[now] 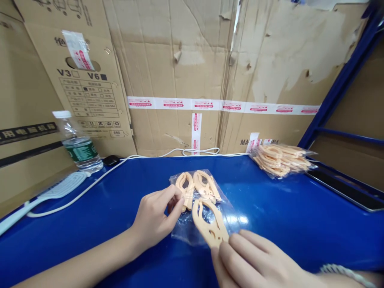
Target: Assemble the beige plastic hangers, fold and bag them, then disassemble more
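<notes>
My right hand (255, 260) is closed on the lower end of a beige plastic folding hanger (206, 222), folded up with its curved loop pointing away from me. The hanger is over the near part of a clear plastic bag (187, 234). Two more folded hangers (205, 186) lie in the far part of the bag, side by side. At the bag's left side, my left hand (160, 212) pinches its film with thumb and fingertips, close to the left hanger.
More beige hangers in clear film (280, 160) lie at the back right, by a dark flat device (348, 188). On the left are a water bottle (79, 146), a pale hairbrush (64, 185) and a white cable (105, 176). Cardboard (174, 72) walls the blue table (126, 192).
</notes>
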### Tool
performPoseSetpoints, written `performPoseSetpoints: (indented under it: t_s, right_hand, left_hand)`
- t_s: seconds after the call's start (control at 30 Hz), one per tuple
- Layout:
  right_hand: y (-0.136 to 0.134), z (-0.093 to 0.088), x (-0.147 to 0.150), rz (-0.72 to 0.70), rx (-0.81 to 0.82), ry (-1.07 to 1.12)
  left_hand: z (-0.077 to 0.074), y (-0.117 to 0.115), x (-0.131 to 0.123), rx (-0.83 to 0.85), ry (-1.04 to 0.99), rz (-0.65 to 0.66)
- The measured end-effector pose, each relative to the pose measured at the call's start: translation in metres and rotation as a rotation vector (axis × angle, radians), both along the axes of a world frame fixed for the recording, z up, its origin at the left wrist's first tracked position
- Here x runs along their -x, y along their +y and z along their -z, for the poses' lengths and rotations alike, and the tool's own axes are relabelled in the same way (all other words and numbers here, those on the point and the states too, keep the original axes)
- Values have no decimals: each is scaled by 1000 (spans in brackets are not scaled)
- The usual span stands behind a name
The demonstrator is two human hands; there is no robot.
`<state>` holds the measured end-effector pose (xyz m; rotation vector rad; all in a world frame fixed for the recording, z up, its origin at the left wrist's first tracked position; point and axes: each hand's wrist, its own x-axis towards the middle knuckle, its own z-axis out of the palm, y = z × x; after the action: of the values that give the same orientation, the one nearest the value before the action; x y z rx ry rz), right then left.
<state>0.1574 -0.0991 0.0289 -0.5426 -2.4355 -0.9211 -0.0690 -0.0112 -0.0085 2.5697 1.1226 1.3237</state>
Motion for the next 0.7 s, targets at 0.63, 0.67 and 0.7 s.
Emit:
performPoseSetpoints:
  t_s: [0.63, 0.67, 0.7]
  right_hand:
    - [68, 12, -19, 159, 63, -73]
    - [69, 10, -22, 133, 128, -23]
    - [71, 8, -25, 106, 214, 41]
  left_hand:
    - [-15, 3, 5, -150, 260, 65]
    - [-17, 3, 6, -153, 273, 78]
    - [-20, 3, 8, -152, 280, 91]
